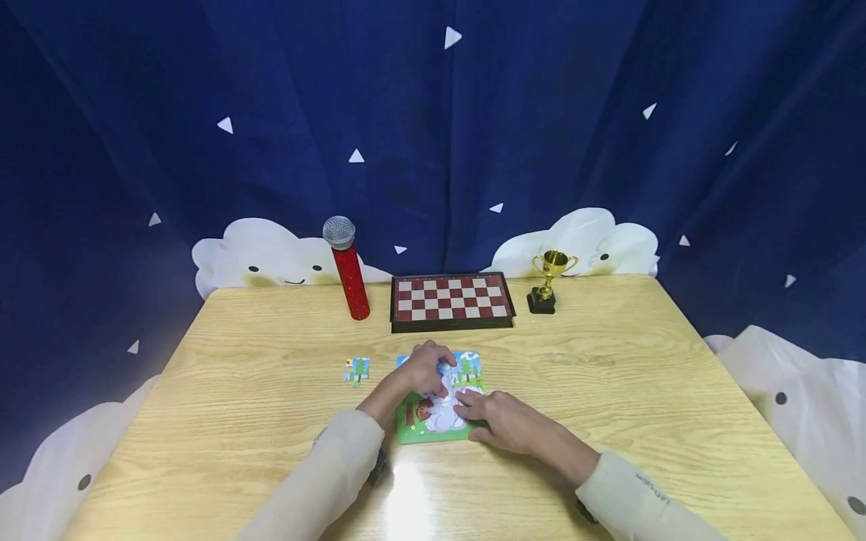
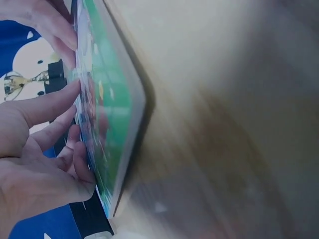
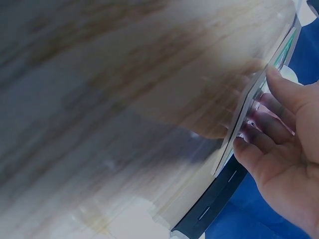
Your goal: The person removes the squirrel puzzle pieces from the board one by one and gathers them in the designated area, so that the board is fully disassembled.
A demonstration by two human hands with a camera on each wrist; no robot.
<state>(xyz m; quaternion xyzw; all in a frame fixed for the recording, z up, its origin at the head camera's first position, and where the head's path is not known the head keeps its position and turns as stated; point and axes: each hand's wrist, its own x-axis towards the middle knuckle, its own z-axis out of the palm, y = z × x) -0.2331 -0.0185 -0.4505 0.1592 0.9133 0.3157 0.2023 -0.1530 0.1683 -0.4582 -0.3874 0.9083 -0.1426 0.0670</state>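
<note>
A flat jigsaw puzzle (image 1: 440, 428) with a green lower border and a white animal picture lies on the table in the head view. My left hand (image 1: 425, 370) is over its upper left part, thumb and fingertips touching the picture. In the left wrist view the thumb and fingers of the left hand (image 2: 42, 144) are spread against the puzzle surface (image 2: 115, 84). My right hand (image 1: 507, 422) rests its fingers on the puzzle's right side, thumb at the lower right edge. The right wrist view has the right hand (image 3: 284, 129) along that edge. Loose puzzle pieces (image 1: 360, 368) lie left of the puzzle.
Behind the puzzle stands a checkered game board (image 1: 452, 299) in a black frame. A red microphone (image 1: 350, 278) is to its left and a small gold trophy cup (image 1: 551, 270) to its right. A dark blue curtain (image 1: 406, 90) hangs behind the wooden table (image 1: 271, 421).
</note>
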